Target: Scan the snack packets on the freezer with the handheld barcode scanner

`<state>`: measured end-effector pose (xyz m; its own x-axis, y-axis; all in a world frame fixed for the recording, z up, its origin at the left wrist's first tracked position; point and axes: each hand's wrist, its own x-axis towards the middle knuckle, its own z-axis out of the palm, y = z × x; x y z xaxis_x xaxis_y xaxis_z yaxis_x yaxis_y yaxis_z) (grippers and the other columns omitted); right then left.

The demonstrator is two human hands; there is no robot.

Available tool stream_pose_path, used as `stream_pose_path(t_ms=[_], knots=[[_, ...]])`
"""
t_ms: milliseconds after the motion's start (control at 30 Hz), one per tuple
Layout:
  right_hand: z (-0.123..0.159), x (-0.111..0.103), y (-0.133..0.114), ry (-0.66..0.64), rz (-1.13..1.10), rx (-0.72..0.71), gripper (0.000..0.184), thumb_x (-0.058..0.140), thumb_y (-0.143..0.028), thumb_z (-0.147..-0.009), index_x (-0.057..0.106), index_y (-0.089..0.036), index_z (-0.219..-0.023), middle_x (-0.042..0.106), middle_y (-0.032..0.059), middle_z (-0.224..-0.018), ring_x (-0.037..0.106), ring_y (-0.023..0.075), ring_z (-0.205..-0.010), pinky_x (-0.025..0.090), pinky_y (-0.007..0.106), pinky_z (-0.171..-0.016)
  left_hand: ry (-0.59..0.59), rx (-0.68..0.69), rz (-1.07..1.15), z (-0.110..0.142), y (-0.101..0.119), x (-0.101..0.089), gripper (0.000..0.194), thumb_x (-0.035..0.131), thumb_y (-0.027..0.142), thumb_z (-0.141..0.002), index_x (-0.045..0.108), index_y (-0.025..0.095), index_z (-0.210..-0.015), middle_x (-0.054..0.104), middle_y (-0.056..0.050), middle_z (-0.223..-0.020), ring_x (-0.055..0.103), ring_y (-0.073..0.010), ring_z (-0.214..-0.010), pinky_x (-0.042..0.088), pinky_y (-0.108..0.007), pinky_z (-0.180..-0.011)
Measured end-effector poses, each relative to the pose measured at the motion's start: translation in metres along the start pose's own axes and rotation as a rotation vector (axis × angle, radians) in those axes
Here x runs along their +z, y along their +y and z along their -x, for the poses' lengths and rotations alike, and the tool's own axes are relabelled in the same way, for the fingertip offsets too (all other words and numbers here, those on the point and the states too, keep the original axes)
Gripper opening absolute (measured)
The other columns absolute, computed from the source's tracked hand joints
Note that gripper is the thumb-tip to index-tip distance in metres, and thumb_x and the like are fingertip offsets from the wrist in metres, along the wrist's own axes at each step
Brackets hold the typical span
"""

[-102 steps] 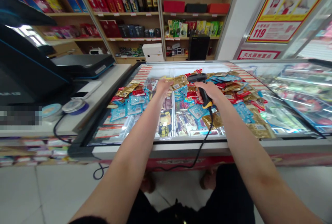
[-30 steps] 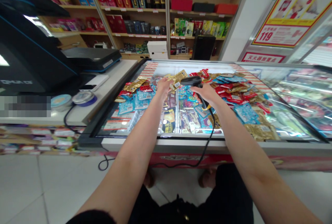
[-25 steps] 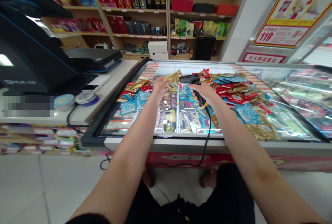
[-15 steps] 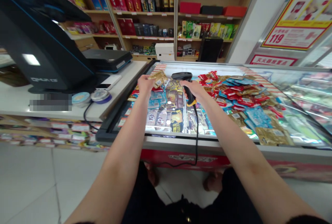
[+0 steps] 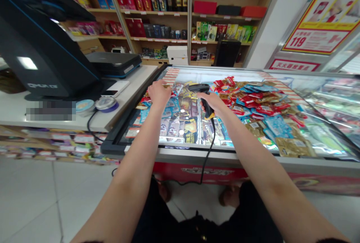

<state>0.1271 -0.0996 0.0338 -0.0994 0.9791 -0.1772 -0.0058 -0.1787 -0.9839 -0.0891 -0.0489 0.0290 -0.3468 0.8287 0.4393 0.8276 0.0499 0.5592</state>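
My right hand point(image 5: 212, 101) is wrapped round the grip of a black and yellow barcode scanner point(image 5: 200, 87), whose head points left. Its black cable hangs down over the freezer's front edge. At the left, my left hand point(image 5: 159, 92) is closed, back of the hand up, over a small group of packets. A sliver of a gold snack packet point(image 5: 167, 86) shows at its fingers; the rest is hidden by the hand. Blue packets point(image 5: 171, 108) lie just under it. To the right of the scanner spreads a large heap of red, blue and gold snack packets point(image 5: 261, 102).
The packets lie on the glass lid of a chest freezer point(image 5: 180, 149). A counter point(image 5: 135, 85) at left bears a black checkout terminal point(image 5: 56, 59), a scale point(image 5: 112, 63), a white phone point(image 5: 116, 88) and round tubs point(image 5: 107, 104). Stocked shelves stand behind.
My left hand has turned over and lowered, so the gold packet, face up before, is mostly hidden. The scanner has dropped slightly, and its cable swings left.
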Motion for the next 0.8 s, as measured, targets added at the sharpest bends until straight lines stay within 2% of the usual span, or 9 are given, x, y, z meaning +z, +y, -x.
stream_pose_path(t_ms=[167,333,467,633,800], knots=[[0.009,-0.042,-0.01,0.093,-0.046,-0.079,0.017,0.06,-0.029,-0.093,0.054,-0.02,-0.079,0.058,0.0,-0.054,0.053,0.0135,-0.041,0.045,0.024,-0.039,-0.147,0.09,0.131,0.01,0.043,0.026,0.022,0.063,0.024,-0.08,0.07,0.022,-0.1,0.073,-0.012,-0.113,0.063,-0.0315,-0.116,0.043,-0.04,-0.102],[0.018,-0.093,-0.013,0.2,-0.081,-0.071,0.017,0.062,-0.033,-0.09,0.054,-0.02,-0.083,0.062,0.0014,-0.057,0.057,0.0148,-0.043,0.051,0.026,-0.043,-0.335,0.143,0.22,0.032,0.092,0.068,0.014,0.071,0.021,-0.073,0.07,0.023,-0.087,0.074,-0.011,-0.105,0.065,-0.0306,-0.113,0.045,-0.04,-0.102],[0.024,-0.12,-0.012,0.307,-0.101,-0.096,0.02,0.067,-0.035,-0.089,0.052,-0.021,-0.089,0.063,0.0002,-0.059,0.057,0.0147,-0.042,0.051,0.027,-0.043,-0.436,0.159,0.245,0.046,0.12,0.101,0.014,0.078,0.019,-0.066,0.064,0.022,-0.068,0.074,-0.013,-0.096,0.066,-0.0342,-0.109,0.046,-0.044,-0.102],[0.023,-0.132,-0.007,0.369,-0.135,-0.15,0.021,0.069,-0.035,-0.088,0.052,-0.022,-0.089,0.066,0.0006,-0.064,0.056,0.0143,-0.039,0.049,0.027,-0.039,-0.433,0.128,0.233,0.053,0.138,0.126,0.033,0.087,0.017,-0.052,0.055,0.02,-0.058,0.071,-0.017,-0.108,0.056,-0.0399,-0.127,0.039,-0.05,-0.11],[0.022,-0.13,-0.007,0.389,-0.125,-0.161,0.015,0.065,-0.03,-0.09,0.054,-0.021,-0.087,0.065,-0.0007,-0.061,0.055,0.0136,-0.037,0.047,0.026,-0.036,-0.483,0.054,0.287,0.05,0.141,0.131,0.047,0.092,0.018,-0.042,0.047,0.021,-0.054,0.072,-0.016,-0.107,0.052,-0.0414,-0.13,0.036,-0.049,-0.112]])
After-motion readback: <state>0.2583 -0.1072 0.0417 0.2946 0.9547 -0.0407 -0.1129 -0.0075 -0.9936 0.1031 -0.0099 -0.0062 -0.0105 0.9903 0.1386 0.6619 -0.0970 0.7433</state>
